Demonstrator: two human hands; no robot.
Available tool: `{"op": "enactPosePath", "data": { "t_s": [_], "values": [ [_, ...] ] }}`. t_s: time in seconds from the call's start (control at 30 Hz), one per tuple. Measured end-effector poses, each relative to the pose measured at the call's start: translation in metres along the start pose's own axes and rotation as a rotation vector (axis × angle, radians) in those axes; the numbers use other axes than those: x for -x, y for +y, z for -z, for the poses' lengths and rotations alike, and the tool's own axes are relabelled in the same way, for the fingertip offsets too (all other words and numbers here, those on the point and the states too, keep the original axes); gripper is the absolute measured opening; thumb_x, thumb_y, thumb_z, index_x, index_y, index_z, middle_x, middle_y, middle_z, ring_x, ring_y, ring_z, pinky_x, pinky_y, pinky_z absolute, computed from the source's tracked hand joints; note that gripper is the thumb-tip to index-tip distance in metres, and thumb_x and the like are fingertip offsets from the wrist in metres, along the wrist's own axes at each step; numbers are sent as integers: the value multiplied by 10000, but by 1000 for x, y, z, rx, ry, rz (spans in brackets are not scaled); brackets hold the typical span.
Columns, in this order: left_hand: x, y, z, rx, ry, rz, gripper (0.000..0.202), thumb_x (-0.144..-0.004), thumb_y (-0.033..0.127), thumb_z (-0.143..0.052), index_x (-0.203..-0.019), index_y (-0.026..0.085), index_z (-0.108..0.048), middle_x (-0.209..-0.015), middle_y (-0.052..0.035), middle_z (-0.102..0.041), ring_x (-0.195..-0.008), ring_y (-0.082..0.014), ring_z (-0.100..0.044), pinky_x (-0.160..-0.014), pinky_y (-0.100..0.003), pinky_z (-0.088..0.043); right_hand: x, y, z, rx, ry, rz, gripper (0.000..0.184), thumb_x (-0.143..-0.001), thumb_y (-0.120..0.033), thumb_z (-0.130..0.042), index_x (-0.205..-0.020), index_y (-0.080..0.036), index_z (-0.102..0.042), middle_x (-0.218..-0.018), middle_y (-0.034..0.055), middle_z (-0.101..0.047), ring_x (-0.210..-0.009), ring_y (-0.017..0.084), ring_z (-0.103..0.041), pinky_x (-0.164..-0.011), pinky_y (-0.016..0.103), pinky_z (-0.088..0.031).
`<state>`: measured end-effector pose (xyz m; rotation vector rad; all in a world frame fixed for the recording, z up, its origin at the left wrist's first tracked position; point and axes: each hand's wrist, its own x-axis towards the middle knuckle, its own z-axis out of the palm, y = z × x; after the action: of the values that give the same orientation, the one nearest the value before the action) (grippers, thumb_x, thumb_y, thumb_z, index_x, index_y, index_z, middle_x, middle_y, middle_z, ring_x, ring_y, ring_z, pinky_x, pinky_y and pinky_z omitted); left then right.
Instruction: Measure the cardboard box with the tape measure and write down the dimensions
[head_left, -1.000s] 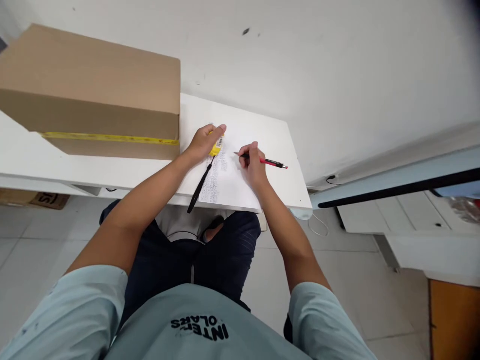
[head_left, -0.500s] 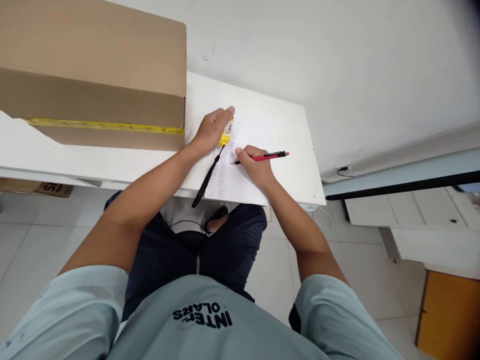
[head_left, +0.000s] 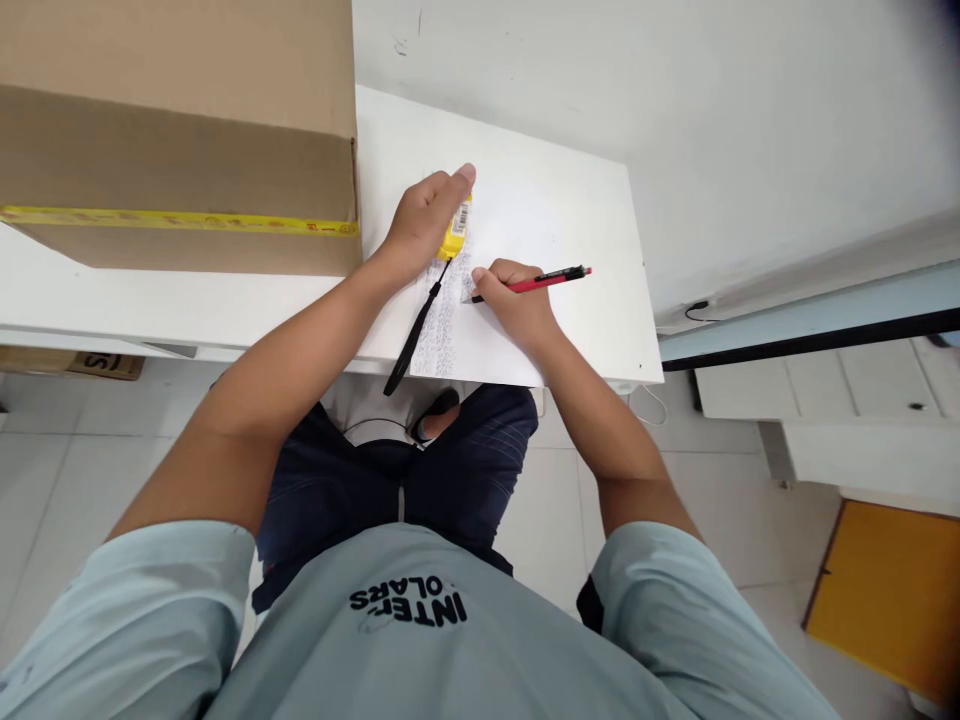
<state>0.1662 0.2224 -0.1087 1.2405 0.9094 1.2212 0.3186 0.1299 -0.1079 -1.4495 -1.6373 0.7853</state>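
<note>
Across the near middle, the pale teal T-shirt [head_left: 409, 650] bears black lettering, upside down to the camera, reading "INTE" and "OLARS", with a blurred bit after the first. At left, below the table, a cardboard box [head_left: 45, 361] shows an "S". Print on the far-left carton's yellow packing tape [head_left: 180, 219], the tape measure's barcode label [head_left: 462, 217] and the paper [head_left: 499, 345] is too small to read.

I wore a pale blue-green shirt [head_left: 337, 670], its short left sleeve [head_left: 157, 600] at eight o'clock, its right sleeve [head_left: 682, 610] between four and five. Black lettering [head_left: 414, 608] lay upside down across the chest. Dark navy trousers [head_left: 465, 490] showed at six; between the legs, a dark shoe [head_left: 439, 402].
</note>
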Motion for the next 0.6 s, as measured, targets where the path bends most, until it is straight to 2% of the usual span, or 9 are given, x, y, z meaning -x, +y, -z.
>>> {"op": "enactPosePath", "data": {
  "t_s": [0.1, 0.27, 0.33, 0.43, 0.6],
  "values": [
    [2, 3, 0, -13, -8, -16, 514, -1034, 444, -619, -688, 220, -311, -706, 29, -279, -658, -94, -372, -665, -272, -355, 1, -1, -1, -5, -8, 7, 437, -940, -313, -628, -548, -226, -456, -621, -21, -581, -617, 124, -501, -623, 304, -418],
    [-5, -12, 1, 81, 48, 24, 477, -1004, 459, -664, -739, 197, -367, -809, 14, -312, -823, -114, -556, -810, -279, -443, 1, 0, -2, 5, 38, 0, 455, -961, -287, -611, -551, -228, -423, -614, -20, -543, -625, 130, -501, -623, 309, -409],
    [-7, -17, 2, 92, 55, 19, 477, -995, 484, -670, -753, 193, -380, -827, 12, -324, -860, -122, -578, -832, -286, -457, 1, 1, -2, 7, 20, 13, 447, -960, -302, -613, -556, -227, -437, -620, -18, -549, -632, 132, -507, -625, 310, -410],
    [-6, -17, 3, 46, 30, -18, 516, -982, 520, -677, -732, 197, -363, -796, 17, -327, -821, -116, -569, -787, -267, -457, 1, 2, -2, 0, 3, 34, 439, -949, -357, -622, -560, -230, -462, -613, -15, -550, -623, 137, -494, -614, 313, -401],
    [-1, -12, 4, 22, 23, -35, 537, -957, 532, -705, -712, 197, -364, -777, 20, -337, -794, -113, -566, -732, -251, -452, 2, 5, -3, -27, 53, 47, 468, -912, -482, -657, -567, -244, -448, -590, -17, -499, -612, 148, -453, -581, 306, -372]
  ]
}}
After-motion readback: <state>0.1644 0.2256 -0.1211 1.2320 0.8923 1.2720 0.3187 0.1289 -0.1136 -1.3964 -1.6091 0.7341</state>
